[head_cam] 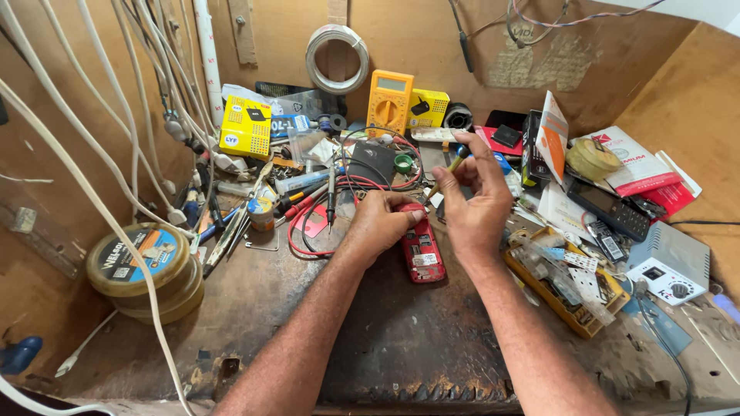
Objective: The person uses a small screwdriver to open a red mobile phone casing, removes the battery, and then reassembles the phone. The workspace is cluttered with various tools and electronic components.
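Plywood walls box in a scarred, cluttered workbench [385,339]. At nine o'clock I see stacked round tins [146,270] under hanging white cables [92,177]. My left hand [381,223] presses down on a red phone [420,250] at centre, fingers curled over its top end. Red and black probe leads [324,208] crowd in just beside it. At twelve o'clock stands a yellow multimeter [389,104]. My right hand [474,204] pinches a small screwdriver [447,171] above the phone. At three o'clock a parts tray [566,285] sits close.

near bench [401,339] bare | behind — red leads [308,231], parts tray [570,296] crowd
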